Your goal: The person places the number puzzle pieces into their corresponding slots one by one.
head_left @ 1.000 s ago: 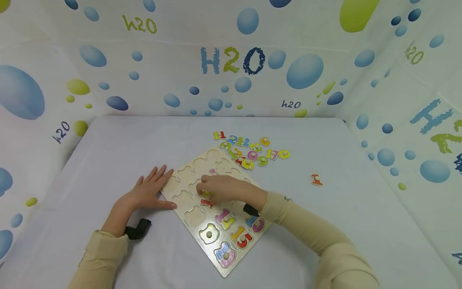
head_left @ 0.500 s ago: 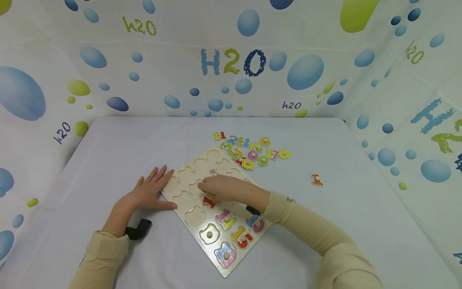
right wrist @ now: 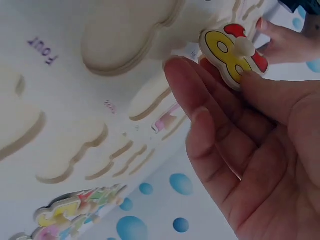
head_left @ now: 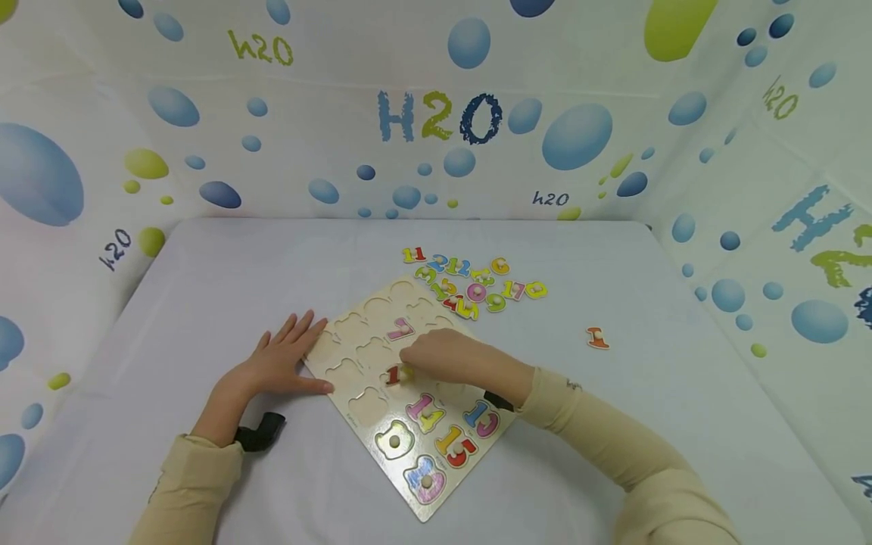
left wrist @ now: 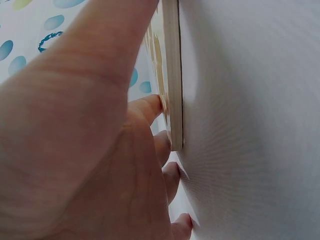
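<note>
while the left hand [head_left: 281,365], spread wide, touches the puzzle board [head_left: 368,409], the right hand [head_left: 446,356] pinches the red-and-yellow 18 piece [right wrist: 231,56] above it.

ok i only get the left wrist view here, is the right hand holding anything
Observer: Yes, the right hand holds a red-and-yellow number 18 puzzle piece.
Operator: and any loose piece off on its own
Observer: One, an orange number 1 piece, lies on the table to the person's right.
Operator: right, is anything slotted in
Observer: An orange-and-red number 15 piece sits toward the near end of the wooden puzzle board.
</note>
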Tool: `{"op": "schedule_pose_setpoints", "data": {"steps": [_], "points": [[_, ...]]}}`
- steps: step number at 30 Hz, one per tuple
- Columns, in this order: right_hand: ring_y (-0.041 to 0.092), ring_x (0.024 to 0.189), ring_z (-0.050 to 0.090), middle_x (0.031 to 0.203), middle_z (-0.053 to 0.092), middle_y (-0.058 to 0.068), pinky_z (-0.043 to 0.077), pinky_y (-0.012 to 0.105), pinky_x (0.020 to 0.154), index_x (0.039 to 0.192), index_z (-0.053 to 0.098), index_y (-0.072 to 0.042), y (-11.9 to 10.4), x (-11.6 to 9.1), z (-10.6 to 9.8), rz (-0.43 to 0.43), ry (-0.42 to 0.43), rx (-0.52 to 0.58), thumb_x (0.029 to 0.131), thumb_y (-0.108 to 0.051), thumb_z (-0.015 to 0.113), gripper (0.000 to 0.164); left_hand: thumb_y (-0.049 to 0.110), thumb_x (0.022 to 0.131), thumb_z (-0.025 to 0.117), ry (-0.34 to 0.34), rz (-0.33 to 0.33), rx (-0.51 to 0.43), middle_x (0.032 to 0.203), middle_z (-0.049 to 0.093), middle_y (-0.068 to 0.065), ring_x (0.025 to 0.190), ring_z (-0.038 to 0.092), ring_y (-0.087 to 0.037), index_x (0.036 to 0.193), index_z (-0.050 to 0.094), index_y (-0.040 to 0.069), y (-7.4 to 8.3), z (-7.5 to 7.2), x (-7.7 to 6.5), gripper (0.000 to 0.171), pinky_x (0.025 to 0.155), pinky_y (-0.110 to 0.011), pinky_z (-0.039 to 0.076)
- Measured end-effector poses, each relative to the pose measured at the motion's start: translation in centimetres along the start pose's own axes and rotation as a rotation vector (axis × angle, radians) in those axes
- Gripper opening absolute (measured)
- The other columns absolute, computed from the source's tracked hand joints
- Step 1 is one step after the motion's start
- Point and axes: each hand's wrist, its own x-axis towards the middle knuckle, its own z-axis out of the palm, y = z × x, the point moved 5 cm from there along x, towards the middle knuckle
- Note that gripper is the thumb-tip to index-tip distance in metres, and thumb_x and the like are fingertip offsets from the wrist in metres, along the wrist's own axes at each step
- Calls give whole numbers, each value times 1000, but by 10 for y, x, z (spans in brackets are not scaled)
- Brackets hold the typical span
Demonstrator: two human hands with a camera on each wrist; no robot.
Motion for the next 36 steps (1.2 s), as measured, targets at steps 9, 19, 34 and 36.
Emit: {"op": "schedule_pose_setpoints", "data": {"steps": [9,19,34,36], "points": [[5,62,53,74,61,-6,44,17,60,88,66,-8,3,-4,-5,5,117,535,92,-6,60,8,57,69,74,-2,1,6,151,7,-27,135,-1,-46,146,21,-3,-1,0,1,111,98,-69,1],[8,61,65,71,59,3,52,23,60,127,56,-7,-13,0,4,76,82,1036,90,5,56,39,56,69,74,0,-4,14,150,8,-28,135,0,-47,146,22,-4,1,-1,0,110,98,-69,2],[7,51,62,59,60,-2,41,17,42,110,57,-10,-41,15,13,105,1,956,90,-3,59,22,67,65,70,27,7,1,151,7,-25,136,-1,-45,146,23,0,-14,8,5,116,98,-68,0],[8,50,60,60,60,-3,41,18,42,110,57,-10,-40,15,14,112,5,933,90,-4,59,21,69,64,69,24,3,4,152,7,-25,136,-2,-44,146,22,0,-17,10,7,117,98,-68,-1]]}}
